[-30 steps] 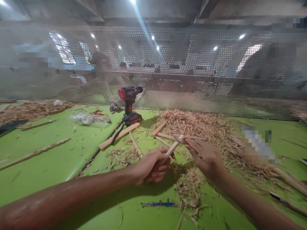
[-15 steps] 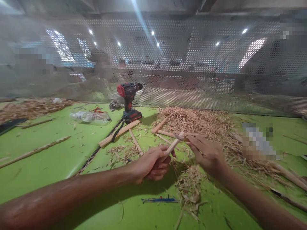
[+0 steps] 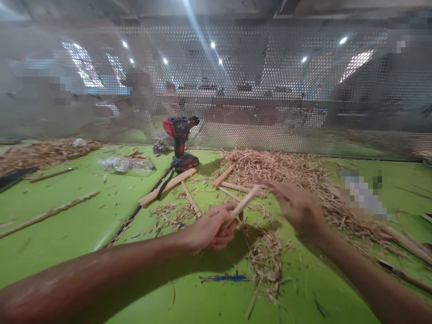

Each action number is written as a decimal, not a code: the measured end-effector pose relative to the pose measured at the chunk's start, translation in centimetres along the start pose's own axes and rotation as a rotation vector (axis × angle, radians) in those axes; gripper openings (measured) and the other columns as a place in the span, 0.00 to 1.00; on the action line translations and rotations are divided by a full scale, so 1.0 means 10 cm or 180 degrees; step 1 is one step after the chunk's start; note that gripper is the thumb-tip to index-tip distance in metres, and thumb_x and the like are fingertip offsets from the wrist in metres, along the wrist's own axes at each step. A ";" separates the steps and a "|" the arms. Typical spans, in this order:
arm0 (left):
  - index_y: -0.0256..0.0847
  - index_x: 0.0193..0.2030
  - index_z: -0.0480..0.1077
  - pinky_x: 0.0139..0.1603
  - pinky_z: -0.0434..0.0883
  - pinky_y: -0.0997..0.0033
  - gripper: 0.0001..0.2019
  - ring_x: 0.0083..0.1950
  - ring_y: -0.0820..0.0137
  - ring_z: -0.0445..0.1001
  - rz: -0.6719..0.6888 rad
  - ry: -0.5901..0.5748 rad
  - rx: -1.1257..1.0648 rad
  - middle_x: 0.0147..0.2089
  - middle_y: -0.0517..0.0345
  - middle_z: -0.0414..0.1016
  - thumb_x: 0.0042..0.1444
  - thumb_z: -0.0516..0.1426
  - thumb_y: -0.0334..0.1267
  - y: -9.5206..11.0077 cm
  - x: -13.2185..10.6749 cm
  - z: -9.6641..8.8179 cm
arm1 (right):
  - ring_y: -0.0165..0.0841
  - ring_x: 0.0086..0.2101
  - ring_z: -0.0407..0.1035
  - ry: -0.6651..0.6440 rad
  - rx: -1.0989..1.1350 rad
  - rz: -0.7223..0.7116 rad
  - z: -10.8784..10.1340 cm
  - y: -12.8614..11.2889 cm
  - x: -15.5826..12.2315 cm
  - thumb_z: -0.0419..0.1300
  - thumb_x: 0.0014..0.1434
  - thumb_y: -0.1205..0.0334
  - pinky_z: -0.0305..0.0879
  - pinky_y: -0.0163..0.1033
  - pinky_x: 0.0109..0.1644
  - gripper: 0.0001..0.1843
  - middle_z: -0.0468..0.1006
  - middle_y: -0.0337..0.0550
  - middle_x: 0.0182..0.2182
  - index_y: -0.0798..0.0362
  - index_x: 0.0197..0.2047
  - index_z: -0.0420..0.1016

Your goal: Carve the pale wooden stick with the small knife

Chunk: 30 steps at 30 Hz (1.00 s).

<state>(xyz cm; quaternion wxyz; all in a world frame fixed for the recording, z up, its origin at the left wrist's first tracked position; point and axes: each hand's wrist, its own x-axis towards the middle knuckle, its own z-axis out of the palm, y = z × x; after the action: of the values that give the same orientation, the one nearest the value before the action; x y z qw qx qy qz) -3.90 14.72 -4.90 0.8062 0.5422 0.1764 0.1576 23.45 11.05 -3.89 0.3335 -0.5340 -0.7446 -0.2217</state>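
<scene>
My left hand [image 3: 213, 227] is closed round the lower end of a short pale wooden stick [image 3: 245, 201], which points up and to the right. My right hand [image 3: 297, 208] sits just right of the stick's tip, fingers pinched; it is smeared by motion, and whatever thin thing it holds cannot be made out. Both hands hover over a green table [image 3: 77, 225] littered with wood shavings [image 3: 266, 261].
A red and black cordless drill [image 3: 180, 143] stands at the back in front of a perforated metal screen [image 3: 236, 81]. A large shavings pile [image 3: 290, 173], loose wooden sticks [image 3: 167, 186], a plastic bottle [image 3: 127, 165] and a blue strip [image 3: 224, 278] lie around.
My right hand has moved slightly right and away from the stick's tip and is now blurred. My left hand and the stick have stayed almost still.
</scene>
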 end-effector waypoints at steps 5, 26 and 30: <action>0.41 0.44 0.64 0.15 0.48 0.78 0.07 0.17 0.80 0.48 0.0043 -0.0195 0.0158 0.22 0.71 0.52 0.64 0.47 0.33 0.00 -0.06 0.07 | 0.45 0.42 0.79 0.0813 0.0221 0.0688 -0.08 0.28 0.07 0.59 0.65 0.58 0.77 0.51 0.47 0.14 0.84 0.51 0.42 0.53 0.49 0.82; 0.45 0.44 0.62 0.11 0.51 0.80 0.06 0.13 0.78 0.49 0.0199 0.0076 -0.0101 0.18 0.73 0.57 0.64 0.49 0.42 -0.01 0.08 -0.02 | 0.33 0.31 0.78 0.0171 0.0786 -0.0506 0.00 -0.42 0.06 0.59 0.67 0.61 0.73 0.35 0.30 0.10 0.84 0.44 0.34 0.52 0.47 0.80; 0.42 0.39 0.62 0.14 0.56 0.80 0.04 0.16 0.78 0.56 0.0295 0.0290 0.0132 0.21 0.69 0.62 0.62 0.49 0.38 -0.05 0.08 -0.05 | 0.30 0.24 0.72 0.0342 0.1017 0.0480 -0.26 -0.37 0.10 0.57 0.68 0.56 0.70 0.34 0.24 0.11 0.80 0.40 0.27 0.49 0.40 0.80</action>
<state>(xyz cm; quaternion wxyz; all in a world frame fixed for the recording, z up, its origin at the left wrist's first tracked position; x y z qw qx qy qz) -3.36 15.35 -5.63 0.7778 0.5586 0.1908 0.2156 20.45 8.69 -1.31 0.4691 -0.5158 -0.7094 -0.1031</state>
